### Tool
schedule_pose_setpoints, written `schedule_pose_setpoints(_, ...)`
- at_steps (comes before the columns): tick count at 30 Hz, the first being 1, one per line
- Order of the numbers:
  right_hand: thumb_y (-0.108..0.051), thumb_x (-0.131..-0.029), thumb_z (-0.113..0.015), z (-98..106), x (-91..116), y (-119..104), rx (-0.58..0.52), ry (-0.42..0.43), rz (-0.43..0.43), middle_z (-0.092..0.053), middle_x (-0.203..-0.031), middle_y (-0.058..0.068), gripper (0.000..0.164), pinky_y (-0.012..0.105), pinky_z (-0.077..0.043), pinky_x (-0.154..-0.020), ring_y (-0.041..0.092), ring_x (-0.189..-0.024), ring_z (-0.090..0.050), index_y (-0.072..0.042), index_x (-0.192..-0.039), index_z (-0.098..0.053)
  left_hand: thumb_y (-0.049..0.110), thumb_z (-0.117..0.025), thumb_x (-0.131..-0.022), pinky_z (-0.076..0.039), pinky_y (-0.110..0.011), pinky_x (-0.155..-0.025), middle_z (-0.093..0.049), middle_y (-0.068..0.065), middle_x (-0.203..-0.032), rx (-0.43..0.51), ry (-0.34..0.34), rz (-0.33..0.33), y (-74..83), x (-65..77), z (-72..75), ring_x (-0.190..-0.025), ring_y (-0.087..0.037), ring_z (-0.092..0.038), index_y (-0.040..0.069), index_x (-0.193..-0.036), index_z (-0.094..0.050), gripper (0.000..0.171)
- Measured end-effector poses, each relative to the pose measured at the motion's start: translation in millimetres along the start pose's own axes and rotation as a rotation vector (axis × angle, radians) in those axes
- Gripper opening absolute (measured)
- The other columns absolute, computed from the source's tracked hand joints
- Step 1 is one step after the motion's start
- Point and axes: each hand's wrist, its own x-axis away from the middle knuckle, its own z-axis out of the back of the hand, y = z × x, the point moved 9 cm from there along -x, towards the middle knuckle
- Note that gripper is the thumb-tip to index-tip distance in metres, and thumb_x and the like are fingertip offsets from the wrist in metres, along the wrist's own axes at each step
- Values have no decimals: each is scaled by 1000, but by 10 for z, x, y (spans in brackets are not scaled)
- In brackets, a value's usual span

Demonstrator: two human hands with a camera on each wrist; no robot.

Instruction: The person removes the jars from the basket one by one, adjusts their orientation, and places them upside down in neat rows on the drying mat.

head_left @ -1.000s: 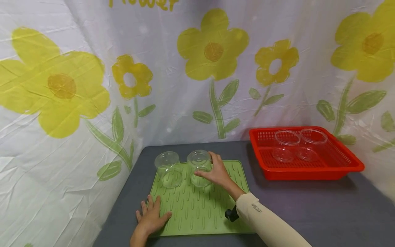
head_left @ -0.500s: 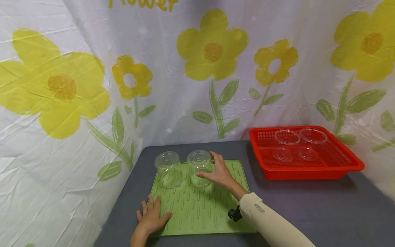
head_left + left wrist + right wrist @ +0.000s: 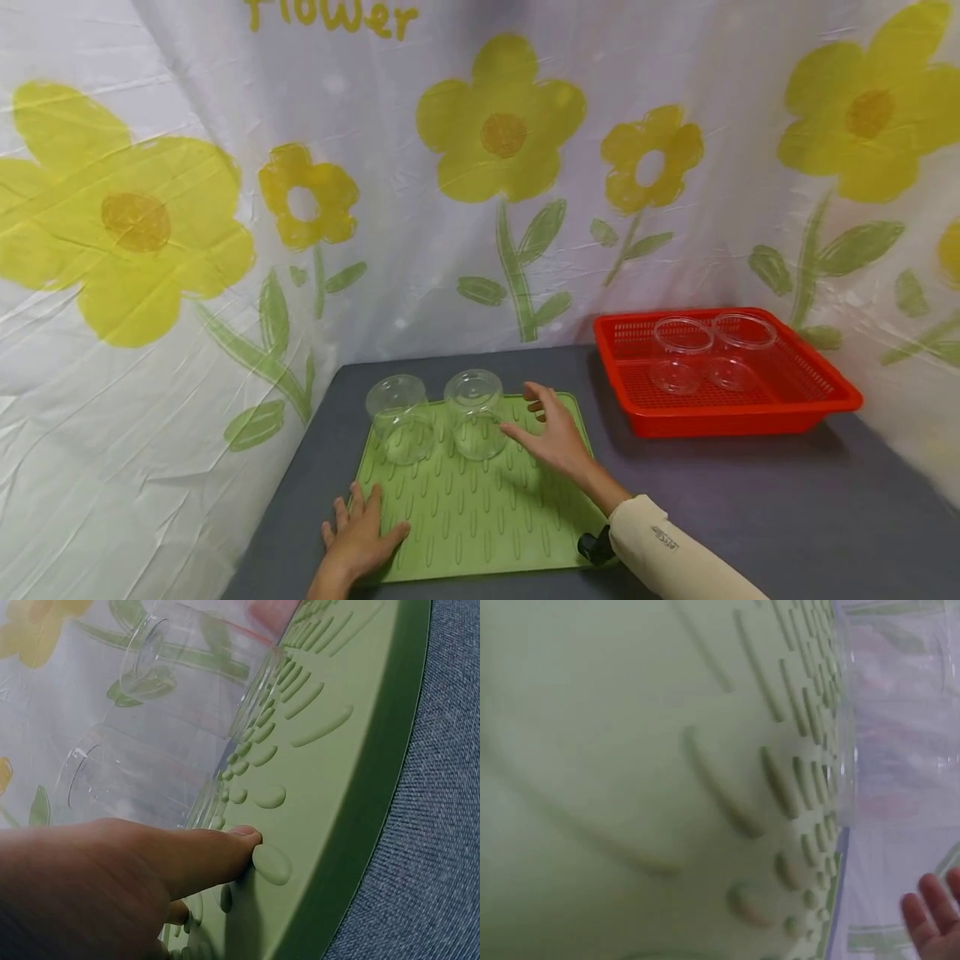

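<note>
Two clear plastic cups stand upside down side by side on a ribbed green mat [image 3: 465,533]. One is the left cup [image 3: 401,421], the other the right cup [image 3: 476,415]. My right hand [image 3: 557,435] hovers just right of the right cup, fingers spread and holding nothing. In the right wrist view only a few of its fingers [image 3: 933,919] show at the lower right. My left hand [image 3: 358,537] rests spread on the mat's left edge. The left wrist view shows its thumb [image 3: 217,855] pressing the mat surface, with both cups beyond.
A red perforated basket [image 3: 750,423] stands at the back right on the grey table [image 3: 720,508]. Clear round plastic pieces [image 3: 684,335] lie inside it. A white cloth with painted flowers hangs behind and along the left. A black wrist device [image 3: 596,546] sits at my right cuff.
My right hand has let go of the right cup and drawn back to the right. The cup stays standing on the mat. The left hand remains in place; the head view shifts slightly.
</note>
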Motion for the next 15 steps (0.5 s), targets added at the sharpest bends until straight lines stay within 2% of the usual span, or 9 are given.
schedule_pose_setpoints(4,-19,-86,-83,247,86,-72,35,201,184,-69,-111,12,50,50,-56,-83,28,-100,-65,-5,-130,-63,51,-69,-93,9,-85,-108,7,-45,-159,18,-2,-4,-7,18,-4,-141,-71,13,-11,-157,-19,102)
schedule_pose_setpoints(7,-14,-86,-82,458,135,-115,44,315,273,-70,-105,11,44,47,-55,-80,25,-95,-66,-4,-125,-64,49,-69,-93,10,-85,-107,7,-46,-158,29,-1,-18,5,28,-5,-141,-71,13,-12,-157,-19,102)
schedule_pose_setpoints(9,-12,-86,-81,596,145,-118,47,357,292,-70,-106,12,44,44,-54,-81,26,-94,-65,-4,-126,-63,49,-69,-93,10,-85,-107,7,-46,-158,32,-1,-23,14,26,-4,-141,-71,13,-12,-157,-19,101)
schedule_pose_setpoints(13,-10,-88,-79,862,118,-49,48,415,274,-70,-107,11,44,28,-52,-83,26,-96,-64,-4,-127,-61,50,-68,-93,9,-85,-107,7,-45,-159,27,-1,-22,16,16,-3,-142,-71,13,-12,-157,-19,101)
schedule_pose_setpoints(15,-8,-87,-79,1005,92,-10,40,452,272,-70,-106,12,42,26,-51,-82,27,-95,-64,-3,-126,-62,51,-69,-93,10,-85,-107,6,-46,-158,26,0,-23,12,14,-2,-141,-71,13,-12,-157,-20,102)
